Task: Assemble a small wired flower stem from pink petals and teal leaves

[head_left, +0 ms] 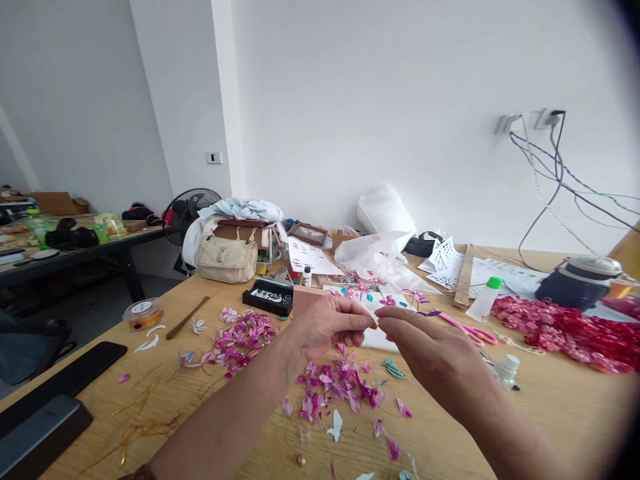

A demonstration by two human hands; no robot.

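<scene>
Forearms (240, 403) frame pink petals (327, 380) at six o'clock; left hand (333, 325) pinches, any contents indiscernible; right hand (435, 350) has fingers together, grip hidden. Light, steady pressure seems wisest.

You have a light, wood-grained table (440, 433) before you. Magenta petals (340, 387) lie heaped near its middle, with loose ones scattered toward your edge, close to a white cut-out (336, 425). On your left sit a round tub (143, 315) with orange contents, a flat brown stick (189, 317) and thin golden strands (133, 415). Farther back you see a black tray (250, 306) and a beige bag (227, 260). On your right lie pink-handled scissors (470, 330), a green-capped bottle (483, 303) and a mass of reddish-pink strips (555, 331).
</scene>
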